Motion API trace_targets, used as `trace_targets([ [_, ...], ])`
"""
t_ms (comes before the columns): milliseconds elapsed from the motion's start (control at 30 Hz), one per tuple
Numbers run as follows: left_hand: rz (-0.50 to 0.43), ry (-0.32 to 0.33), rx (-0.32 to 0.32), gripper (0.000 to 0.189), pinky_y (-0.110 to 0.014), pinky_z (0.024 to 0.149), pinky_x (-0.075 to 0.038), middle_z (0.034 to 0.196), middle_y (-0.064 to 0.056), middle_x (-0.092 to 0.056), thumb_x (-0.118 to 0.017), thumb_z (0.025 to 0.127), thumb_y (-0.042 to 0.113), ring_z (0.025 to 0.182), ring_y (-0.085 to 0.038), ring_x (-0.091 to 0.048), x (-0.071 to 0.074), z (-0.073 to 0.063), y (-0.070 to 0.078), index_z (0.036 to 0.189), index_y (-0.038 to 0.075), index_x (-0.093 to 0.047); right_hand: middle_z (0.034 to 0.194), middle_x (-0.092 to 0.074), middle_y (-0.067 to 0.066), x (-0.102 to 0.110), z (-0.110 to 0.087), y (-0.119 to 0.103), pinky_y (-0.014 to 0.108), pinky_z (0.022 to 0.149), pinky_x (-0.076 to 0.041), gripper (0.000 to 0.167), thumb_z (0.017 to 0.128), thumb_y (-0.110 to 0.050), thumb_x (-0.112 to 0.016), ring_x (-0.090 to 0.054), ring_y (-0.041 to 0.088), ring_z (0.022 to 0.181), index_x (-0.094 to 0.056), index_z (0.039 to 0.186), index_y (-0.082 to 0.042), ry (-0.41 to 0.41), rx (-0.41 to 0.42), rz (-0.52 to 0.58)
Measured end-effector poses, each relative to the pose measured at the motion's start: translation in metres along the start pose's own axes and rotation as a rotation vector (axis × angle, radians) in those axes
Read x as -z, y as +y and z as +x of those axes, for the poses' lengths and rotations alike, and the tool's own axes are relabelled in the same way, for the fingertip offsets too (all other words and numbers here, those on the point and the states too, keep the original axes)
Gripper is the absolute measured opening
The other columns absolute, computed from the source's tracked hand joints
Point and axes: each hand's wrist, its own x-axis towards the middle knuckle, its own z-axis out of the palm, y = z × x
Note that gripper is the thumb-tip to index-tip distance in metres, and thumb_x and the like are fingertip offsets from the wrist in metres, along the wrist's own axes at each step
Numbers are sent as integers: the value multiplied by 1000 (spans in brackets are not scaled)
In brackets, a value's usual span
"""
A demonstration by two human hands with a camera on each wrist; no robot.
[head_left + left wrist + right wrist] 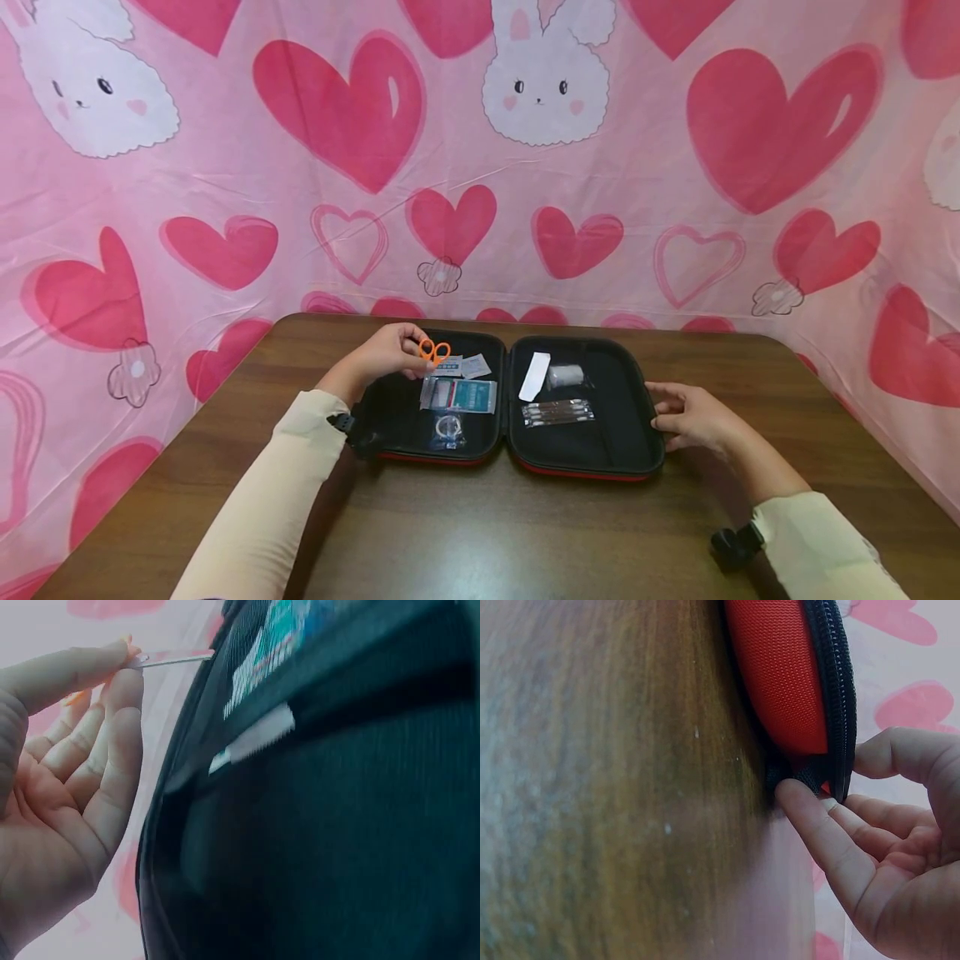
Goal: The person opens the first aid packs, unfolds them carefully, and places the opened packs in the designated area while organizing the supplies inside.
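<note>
An unzipped black-lined case (618, 400) with a red shell (780, 682) lies spread open on the table. My left hand (382, 354) pinches small scissors (435, 353) by their orange handles over the case's left half; a thin metal blade (176, 659) sticks out past the fingertips in the left wrist view. At the far right, my right hand (693, 417) grips the case's zippered edge (840, 697) between thumb and fingers. The left half holds small white packets (476, 367), a teal packet (474, 397) and a bagged white ring-shaped item (448, 428).
In the right half lie a white strip (535, 377), a wrapped white roll (566, 376) and a packet of cotton swabs (558, 412). The brown wooden table (465, 533) ends at a pink curtain (630, 167) printed with hearts and rabbits.
</note>
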Motion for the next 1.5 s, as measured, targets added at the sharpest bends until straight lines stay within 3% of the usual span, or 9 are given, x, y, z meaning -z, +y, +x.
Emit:
trace_targets([
  [233, 93, 59, 56, 28, -37, 64, -59, 80, -14, -71, -78, 82, 4, 66, -25, -68, 15, -7, -9, 98, -5, -57, 111, -57, 28, 1, 0, 1, 45, 69, -59, 69, 89, 6, -62, -62, 25, 86, -24, 146, 13, -4, 1, -4],
  [500, 247, 119, 72, 22, -30, 57, -58, 73, -11, -70, -79, 80, 1, 58, -17, -66, 21, -11, -13, 91, -6, -61, 111, -58, 28, 1, 0, 0, 45, 69, -59, 68, 89, 6, -63, -61, 25, 88, -26, 146, 13, -3, 1, -7],
  [800, 414, 92, 98, 23, -29, 57, -58, 71, -9, -70, -80, 80, 6, 59, -16, -67, 19, -5, -15, 94, -7, -65, 110, -57, 27, 1, 0, -1, 46, 70, -59, 69, 89, 7, -63, -61, 25, 88, -25, 146, 13, -7, 0, -4],
  [1033, 357, 15, 189, 16, -33, 61, -59, 77, -15, -71, -71, 87, 1, 63, -20, -70, 18, 1, -6, 97, -11, -66, 111, -57, 28, 1, 0, -2, 46, 70, -59, 69, 89, 7, -63, -61, 25, 87, -25, 146, 13, -7, -6, -18],
  [1233, 353, -13, 246, 13, -32, 62, -59, 77, -14, -70, -66, 90, -1, 63, -19, -69, 18, 7, -4, 98, -11, -66, 109, -57, 27, 0, 1, -2, 46, 69, -59, 68, 88, 7, -62, -62, 24, 85, -25, 145, 13, -3, 0, -14],
  [1500, 407, -16, 250, 19, -30, 60, -58, 77, -15, -69, -70, 86, -1, 60, -17, -68, 10, 15, -6, 101, -12, -67, 109, -57, 28, 0, 2, 0, 46, 69, -59, 69, 88, 8, -62, -63, 25, 86, -25, 145, 14, -10, 11, 7],
])
